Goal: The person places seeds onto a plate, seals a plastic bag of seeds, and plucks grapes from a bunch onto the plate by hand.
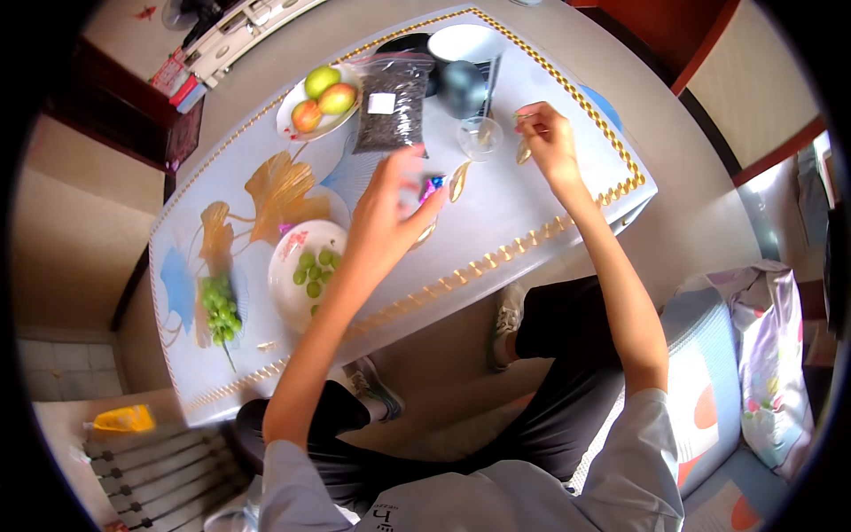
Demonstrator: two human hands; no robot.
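The left hand (386, 202), partly blurred, reaches across the worktop (510, 208), thumb and fingers apart, with a shiny wrapped sweet (432, 188) in the gap between them; from here, whether they touch it is hard to tell. The right hand (551, 146) hovers near a clear cup (480, 139), fingertips curled close, any hold unclear. A bag (394, 106) lies between cup and fruit plate (284, 117); grapes (313, 275) sit in a bowl (285, 277) beside the left forearm.

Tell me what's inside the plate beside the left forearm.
Loose green grapes lie in the white plate. The left forearm covers part of its right side, so whatever lies there can't be seen.
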